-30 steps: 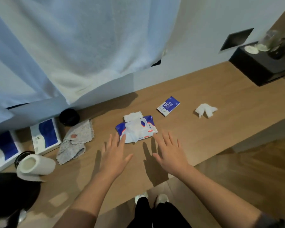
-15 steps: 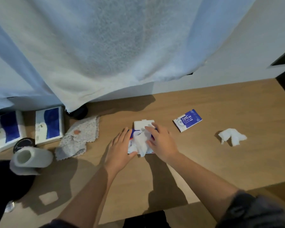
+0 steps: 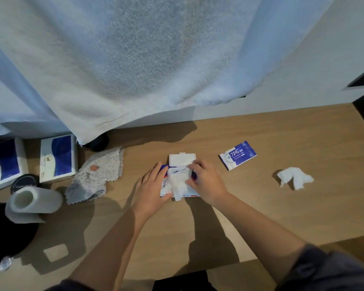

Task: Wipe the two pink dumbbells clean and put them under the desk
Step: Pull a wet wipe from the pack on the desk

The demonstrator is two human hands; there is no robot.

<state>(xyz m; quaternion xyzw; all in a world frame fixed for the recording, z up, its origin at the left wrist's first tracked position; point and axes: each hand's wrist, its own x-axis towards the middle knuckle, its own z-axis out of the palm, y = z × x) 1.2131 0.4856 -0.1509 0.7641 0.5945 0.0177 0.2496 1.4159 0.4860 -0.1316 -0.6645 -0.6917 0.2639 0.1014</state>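
Note:
A blue and white wet-wipe pack [image 3: 185, 194] lies on the wooden desk [image 3: 261, 211], its white lid [image 3: 182, 159] flipped open toward the wall. A white wipe [image 3: 178, 183] sticks out of the opening. My left hand [image 3: 152, 189] lies flat on the pack's left side, holding it down. My right hand [image 3: 206, 182] pinches the wipe at the pack's right side. No pink dumbbell is in view.
A crumpled used wipe [image 3: 294, 178] and a blue alcohol-wipe sachet [image 3: 237, 155] lie to the right. A patterned cloth [image 3: 97, 175], a paper roll [image 3: 33, 201] and two boxes [image 3: 57, 157] sit left. A white towel [image 3: 156, 59] hangs over the desk's back.
Both hands moved forward from hovering above the desk onto the wipe pack. The left now presses it down and the right has taken hold of the protruding wipe. The camera has tilted closer.

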